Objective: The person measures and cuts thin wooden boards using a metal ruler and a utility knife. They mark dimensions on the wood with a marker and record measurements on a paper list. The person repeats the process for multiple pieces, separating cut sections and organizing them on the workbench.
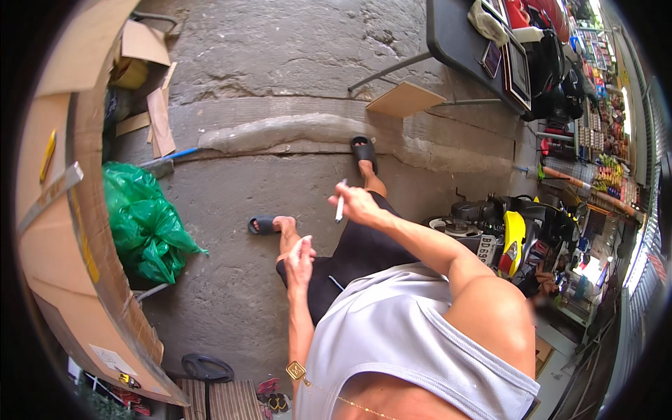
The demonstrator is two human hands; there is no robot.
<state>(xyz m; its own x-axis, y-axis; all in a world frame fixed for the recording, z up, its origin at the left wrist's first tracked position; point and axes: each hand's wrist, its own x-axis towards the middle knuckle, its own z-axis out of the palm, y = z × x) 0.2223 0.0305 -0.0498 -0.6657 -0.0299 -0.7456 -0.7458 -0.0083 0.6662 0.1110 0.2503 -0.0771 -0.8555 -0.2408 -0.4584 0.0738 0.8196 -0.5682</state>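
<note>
My right hand [358, 206] is closed round a slim, white, pen-like stick [339, 208], which points down over the floor in front of my knees. Lower and to the left, my left hand [299, 264] has its fingers curled in, with a small pale patch at the thumb; whether it holds something there is too small to make out. Neither hand touches the cardboard sheet [52, 259] at the far left. On that cardboard lie a yellow pencil or cutter-like tool [48, 155], a metal straightedge [52, 197] and a yellow-black tape measure [129, 380].
Beside the cardboard sits a green plastic bag [143, 224], with wood offcuts [159, 120] beyond it. A dark table [455, 35] with a phone [491, 59] stands at the far right, a thin board [404, 99] below it. A yellow-black motorbike [513, 241] is parked right. Ridged concrete [280, 133] crosses ahead.
</note>
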